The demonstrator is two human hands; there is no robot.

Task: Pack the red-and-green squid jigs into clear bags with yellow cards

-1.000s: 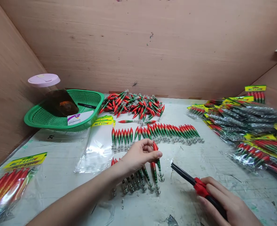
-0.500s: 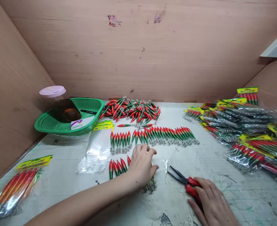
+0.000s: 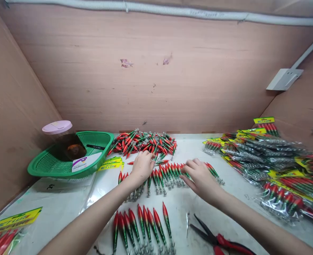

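Note:
My left hand [image 3: 143,165] hovers at the long middle row of red-and-green squid jigs [image 3: 161,180], between that row and the loose pile of jigs [image 3: 145,143] behind it. Its fingers are bent, thumb and forefinger a little apart, with nothing seen in them. Over the right part of the same row is my right hand [image 3: 199,177], thumb spread from the bent fingers, hiding some jigs. Nearer to me several more squid jigs [image 3: 151,225] lie side by side, hooks toward me. Red-handled pliers [image 3: 220,241] rest on the table below my right forearm, jaws apart.
A green basket [image 3: 103,161] at left holds a pink-lidded cup [image 3: 66,141] and a card. Clear bags with yellow headers [image 3: 111,163] lie beside it. Packed jigs [image 3: 268,156] are heaped at right; another pack [image 3: 12,226] is front left. Walls enclose the table.
My right hand has let go of the pliers and moved up to the middle row. My left hand has gone from the front row up to the middle row. The view has tilted upward.

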